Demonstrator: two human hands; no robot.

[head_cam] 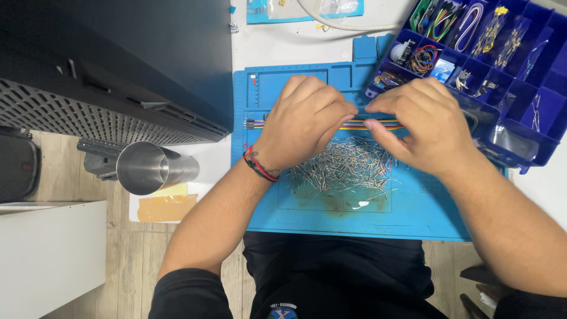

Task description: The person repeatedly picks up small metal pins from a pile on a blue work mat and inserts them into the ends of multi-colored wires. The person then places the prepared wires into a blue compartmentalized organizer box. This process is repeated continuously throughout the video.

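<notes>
My left hand and my right hand meet over a blue work mat. Both pinch a flat ribbon of multicoloured jumper wires that runs left to right between them; its black connector end sticks out left of my left hand. Just below the hands lies a heap of several thin metal pins spread on the mat. A red and black cord bracelet circles my left wrist.
A dark blue compartment box with wires and small electronic parts stands at the right, touching the mat. A shiny metal cylinder lies at the left beside a black perforated case. A white cable crosses the back.
</notes>
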